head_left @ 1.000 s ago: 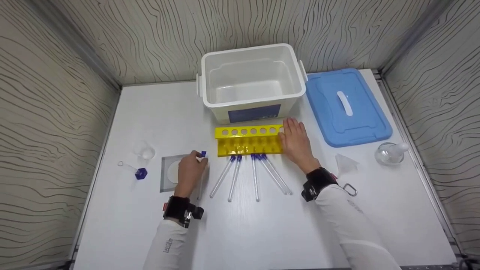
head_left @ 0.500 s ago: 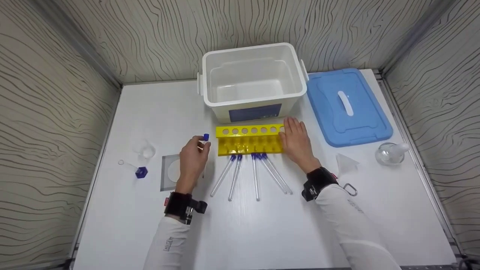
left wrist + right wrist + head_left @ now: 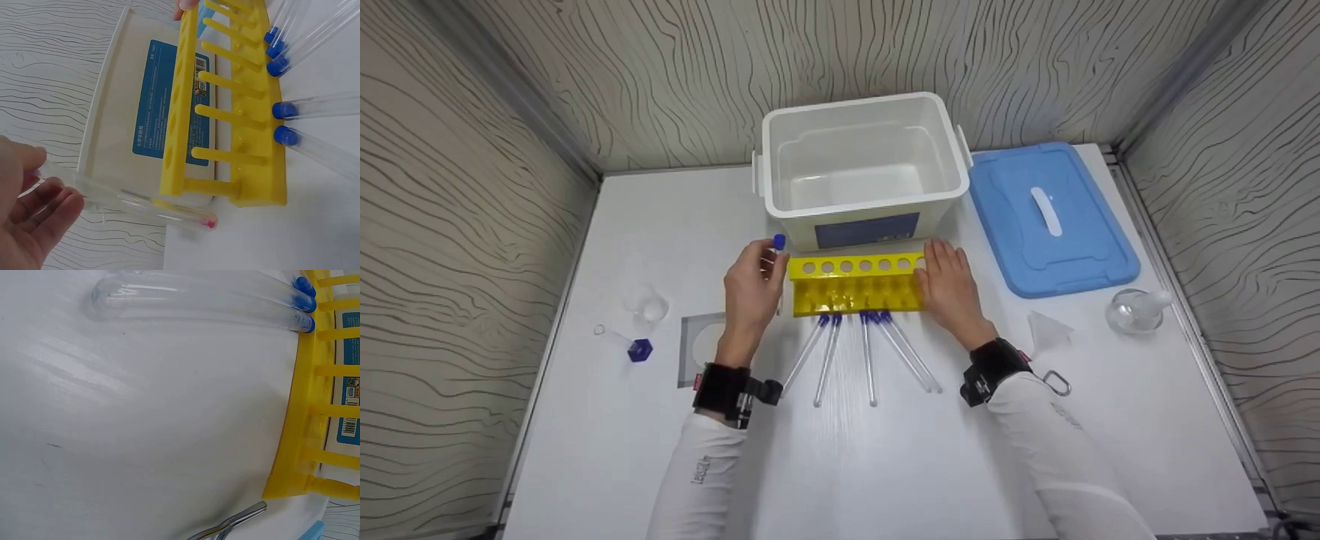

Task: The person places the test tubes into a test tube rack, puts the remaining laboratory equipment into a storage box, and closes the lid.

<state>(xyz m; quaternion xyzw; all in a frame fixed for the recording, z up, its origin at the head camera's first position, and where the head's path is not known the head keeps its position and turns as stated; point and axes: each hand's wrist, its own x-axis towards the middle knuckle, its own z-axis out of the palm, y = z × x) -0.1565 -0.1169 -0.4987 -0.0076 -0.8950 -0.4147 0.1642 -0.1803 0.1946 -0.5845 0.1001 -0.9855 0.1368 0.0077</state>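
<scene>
My left hand [image 3: 751,292] pinches a clear test tube [image 3: 163,211] with a blue cap [image 3: 778,241] close to the cap. The tube stands roughly upright beside the left end of a yellow test tube rack [image 3: 847,291]; in the left wrist view its rounded end has a small red spot and is clear of the rack. On the rack's right end rests my right hand [image 3: 952,294], fingers straight, thumb at the near side. Several capped test tubes [image 3: 871,367] lie fanned out on the table, caps against the rack's front edge.
Behind the rack stands a white bin [image 3: 870,204], with a blue lid [image 3: 1080,232] to its right. At right lie a funnel [image 3: 1048,331], a glass bottle [image 3: 1132,313] and a metal loop [image 3: 1057,382]. At left are a small beaker [image 3: 649,306], a purple-based cylinder [image 3: 640,349] and a grey square [image 3: 688,352].
My left hand has lifted the test tube off the table and carried it away from me, up to the rack's left end. The right hand stays on the rack.
</scene>
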